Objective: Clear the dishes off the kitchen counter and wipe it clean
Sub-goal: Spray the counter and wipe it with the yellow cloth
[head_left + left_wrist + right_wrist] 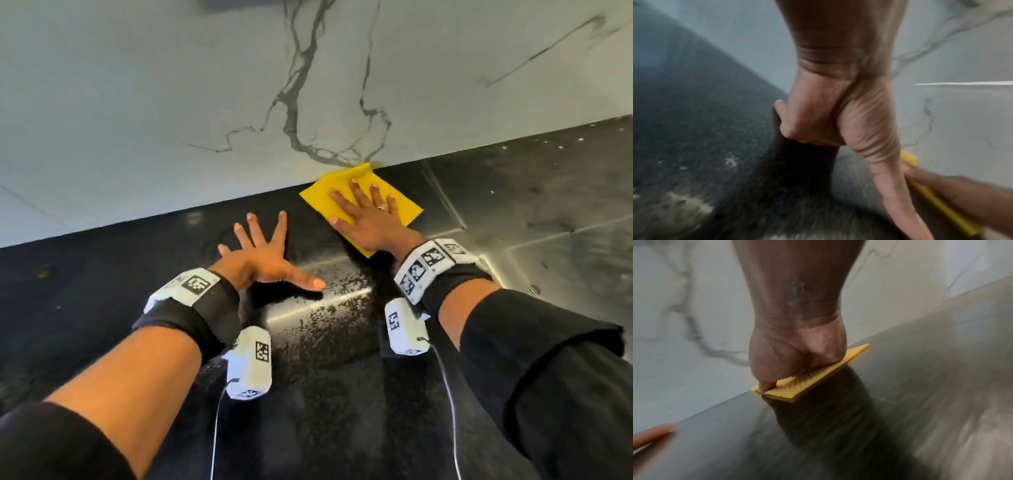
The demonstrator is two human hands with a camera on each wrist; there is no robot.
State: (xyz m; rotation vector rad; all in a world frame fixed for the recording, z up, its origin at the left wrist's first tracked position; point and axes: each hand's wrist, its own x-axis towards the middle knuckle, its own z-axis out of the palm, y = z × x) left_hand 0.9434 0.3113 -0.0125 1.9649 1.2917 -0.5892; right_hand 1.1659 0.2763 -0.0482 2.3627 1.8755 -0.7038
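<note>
- The right hand presses the yellow cloth flat, fingers spread straight, at the back of the dark table, against the marble wall.
- The left hand rests splayed on the table, holding nothing.
- Risk: with no grip curled round it, the cloth could bunch or slip out, or skip the wall seam.

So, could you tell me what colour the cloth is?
The cloth is plain yellow; the head view shows it best.
</note>
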